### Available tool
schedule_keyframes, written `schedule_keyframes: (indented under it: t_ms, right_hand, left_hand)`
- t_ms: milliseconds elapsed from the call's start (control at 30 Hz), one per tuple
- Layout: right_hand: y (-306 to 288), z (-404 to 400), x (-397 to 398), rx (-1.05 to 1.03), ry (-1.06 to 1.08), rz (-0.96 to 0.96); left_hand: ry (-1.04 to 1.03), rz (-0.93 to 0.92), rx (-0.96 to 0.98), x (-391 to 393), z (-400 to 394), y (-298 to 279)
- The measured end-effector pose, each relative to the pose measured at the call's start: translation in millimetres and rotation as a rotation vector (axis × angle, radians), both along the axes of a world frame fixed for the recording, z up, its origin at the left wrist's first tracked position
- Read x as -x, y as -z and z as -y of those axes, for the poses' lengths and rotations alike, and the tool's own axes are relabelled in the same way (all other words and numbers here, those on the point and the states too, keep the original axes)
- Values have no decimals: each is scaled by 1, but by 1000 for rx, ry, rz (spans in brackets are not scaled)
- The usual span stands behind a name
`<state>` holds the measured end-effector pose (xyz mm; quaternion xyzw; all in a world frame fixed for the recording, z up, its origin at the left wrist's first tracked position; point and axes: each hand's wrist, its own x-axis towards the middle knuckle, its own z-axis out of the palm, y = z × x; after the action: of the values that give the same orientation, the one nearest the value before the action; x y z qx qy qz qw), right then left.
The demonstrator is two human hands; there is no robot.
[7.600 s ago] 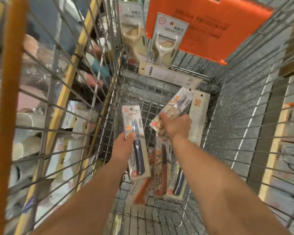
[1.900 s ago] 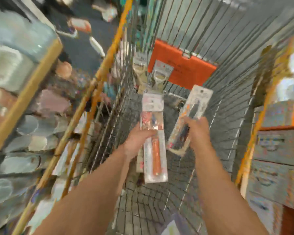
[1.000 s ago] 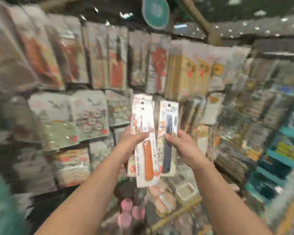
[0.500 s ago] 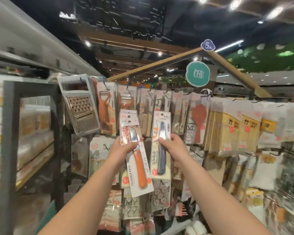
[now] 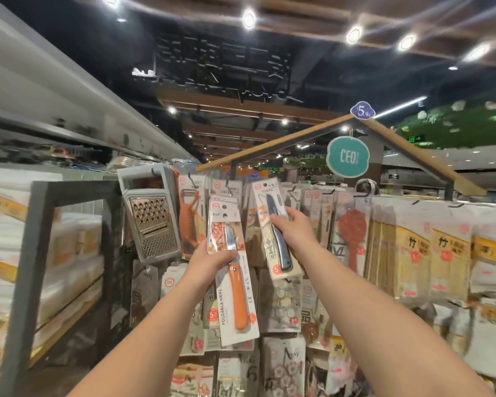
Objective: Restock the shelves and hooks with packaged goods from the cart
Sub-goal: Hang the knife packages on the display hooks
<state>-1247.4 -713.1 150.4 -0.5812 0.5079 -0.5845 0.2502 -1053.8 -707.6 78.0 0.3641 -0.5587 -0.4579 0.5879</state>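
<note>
Store display, seen over my two raised bare forearms. My left hand [image 5: 209, 260] clamps its grip on a stack of flat carded packs; the front one, the orange knife pack [image 5: 235, 285], is a glossy white card printed "FOLDABLE KNIFE", with a smooth orange handle and a short steel blade under clear film. I hold it near upright, low in front of the hanging goods. My right hand [image 5: 294, 226] grips the blue knife pack [image 5: 272, 224], thumb across its face and fingers behind. This pack is a narrow card with a slim dark-blue handle; it tilts left, its punched top raised to the upper row of hooks [image 5: 226, 183]. I cannot tell whether the hole is on a hook. Left of both packs hangs a steel grater [image 5: 151, 222], trapezoid in shape, with perforated face and grey plastic frame. An orange peeler card [image 5: 191, 213] hangs beside it. A round teal sign [image 5: 347, 157] hangs from a slanted wooden beam [image 5: 272, 143].
</note>
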Motion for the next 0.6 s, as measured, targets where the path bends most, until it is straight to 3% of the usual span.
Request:
schedule_keyframes:
  t_ms: [300, 467, 600]
  right_hand:
    - [-4, 24, -4, -49, 43, 112]
    - [25, 74, 19, -27, 73, 85]
    - [17, 61, 13, -36, 101, 46]
  left_hand:
    - [2, -1, -23, -12, 10, 10]
    - [10, -24, -38, -16, 13, 13]
    - [32, -45, -34, -14, 16, 16]
